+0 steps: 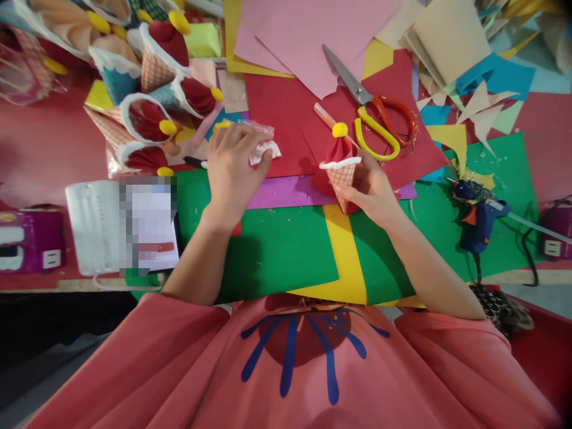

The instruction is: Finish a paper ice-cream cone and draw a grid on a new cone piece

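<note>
A small paper ice-cream cone (340,173) stands nearly upright in my right hand (373,187), whose thumb and fingers close around its checked side. Its top has a red ruffled filling, a white wavy rim and a yellow ball. My left hand (232,167) hovers or rests by a small clear packet (267,152) with something white inside. The left fingers are bent and the thumb is apart from them. Whether they touch the packet I cannot tell. Behind the cone lie open scissors (360,92) with one red and one yellow handle.
Finished-looking paper cones (161,59) are piled at the upper left. A phone (156,226) and a white device (92,226) sit left. On the right lies a blue glue gun (480,220). Green sheets (281,250), pink paper (308,30) and paper scraps (485,107) cover the table.
</note>
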Tool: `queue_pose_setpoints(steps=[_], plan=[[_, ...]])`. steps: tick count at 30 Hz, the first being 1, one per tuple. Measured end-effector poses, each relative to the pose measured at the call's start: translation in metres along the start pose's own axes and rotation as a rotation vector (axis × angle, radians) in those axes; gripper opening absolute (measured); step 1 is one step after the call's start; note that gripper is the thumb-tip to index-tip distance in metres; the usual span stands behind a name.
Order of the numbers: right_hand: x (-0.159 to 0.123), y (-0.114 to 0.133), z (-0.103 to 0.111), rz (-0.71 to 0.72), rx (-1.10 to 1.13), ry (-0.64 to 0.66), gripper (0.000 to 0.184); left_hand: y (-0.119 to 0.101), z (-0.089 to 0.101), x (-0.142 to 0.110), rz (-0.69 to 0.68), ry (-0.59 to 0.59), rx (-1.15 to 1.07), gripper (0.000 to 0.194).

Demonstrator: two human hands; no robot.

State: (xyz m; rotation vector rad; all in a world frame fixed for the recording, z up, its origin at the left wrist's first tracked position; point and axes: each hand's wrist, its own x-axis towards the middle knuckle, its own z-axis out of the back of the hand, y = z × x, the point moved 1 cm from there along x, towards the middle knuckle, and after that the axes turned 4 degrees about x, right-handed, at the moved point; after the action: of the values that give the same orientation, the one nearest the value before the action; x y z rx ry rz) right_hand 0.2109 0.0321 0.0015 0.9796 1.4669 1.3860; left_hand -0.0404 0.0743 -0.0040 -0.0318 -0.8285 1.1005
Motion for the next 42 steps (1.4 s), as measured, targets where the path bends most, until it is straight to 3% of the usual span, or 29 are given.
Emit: queue_pose_setpoints(steps=[4, 8, 12, 15, 18, 21, 25, 27, 29, 31, 34, 38, 42], plan=[[-0.001, 0.002, 0.01, 0.077, -0.305, -0.107, 0.05, 0.02, -0.003, -0.004, 0.085, 0.153, 0.088, 0.009], [-0.001, 0.003, 0.015, 0.138, -0.611, -0.137, 0.058, 0.004, 0.0, -0.004, 0.056, 0.29, 0.095, 0.005], [0.001, 0.002, 0.021, 0.217, -0.795, -0.174, 0.064, -0.007, 0.003, -0.001, 0.017, 0.411, 0.177, 0.014], [-0.002, 0.007, 0.021, 0.246, -0.888, -0.275, 0.066, -0.011, 0.004, -0.001, 0.016, 0.447, 0.071, 0.015], [-0.011, 0.019, 0.011, 0.314, -0.962, -0.338, 0.046, -0.024, 0.003, -0.003, 0.06, 0.478, -0.145, 0.015], [-0.022, 0.022, -0.008, 0.388, -0.967, -0.2, 0.024, -0.043, 0.002, -0.007, 0.082, 0.564, -0.344, 0.015], [-0.025, 0.013, -0.025, 0.359, -1.045, -0.038, 0.027, -0.064, 0.005, -0.011, 0.228, 0.833, -0.621, 0.015], [-0.023, 0.009, -0.027, 0.279, -1.082, -0.005, 0.032, -0.066, 0.006, -0.011, 0.337, 0.9, -0.766, 0.015], [-0.021, 0.008, -0.028, 0.197, -1.128, 0.015, 0.041, -0.061, 0.007, -0.008, 0.453, 0.769, -0.86, 0.019], [-0.02, 0.01, -0.03, 0.144, -1.184, 0.038, 0.055, -0.052, 0.005, -0.005, 0.528, 0.531, -0.911, 0.026], [-0.018, 0.012, -0.033, 0.124, -1.232, 0.08, 0.064, -0.041, 0.0, -0.003, 0.547, 0.325, -0.967, 0.026], [-0.017, 0.01, -0.033, 0.154, -1.176, 0.091, 0.048, -0.035, -0.004, -0.005, 0.549, 0.318, -0.965, 0.026], [-0.017, 0.007, -0.028, 0.229, -1.04, 0.128, 0.033, -0.035, -0.002, -0.006, 0.497, 0.359, -0.807, 0.028]])
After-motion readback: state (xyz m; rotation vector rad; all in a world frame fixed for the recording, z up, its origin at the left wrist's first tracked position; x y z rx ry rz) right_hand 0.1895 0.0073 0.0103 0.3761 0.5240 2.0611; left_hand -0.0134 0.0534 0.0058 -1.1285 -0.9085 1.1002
